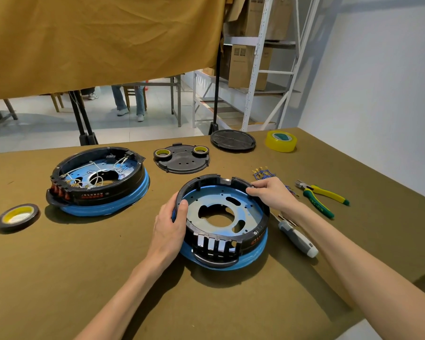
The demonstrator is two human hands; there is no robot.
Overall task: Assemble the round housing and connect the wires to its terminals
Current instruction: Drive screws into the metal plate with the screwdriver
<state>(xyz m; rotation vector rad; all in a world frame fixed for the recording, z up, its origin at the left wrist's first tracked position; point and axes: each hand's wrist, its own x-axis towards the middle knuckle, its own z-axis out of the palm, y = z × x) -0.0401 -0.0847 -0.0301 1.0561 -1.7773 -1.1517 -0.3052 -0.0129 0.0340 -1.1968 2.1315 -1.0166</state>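
My left hand curled round the round housing's near-left rim, right hand pinching its far-right rim — screwdriver and pliers just right on the surface.

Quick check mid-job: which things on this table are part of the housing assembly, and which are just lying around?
In the job: round housing, held by left hand and right hand; loose terminals and wires; screwdriver; pliers.

Lying about: wired housing, two black lids, tape rolls.
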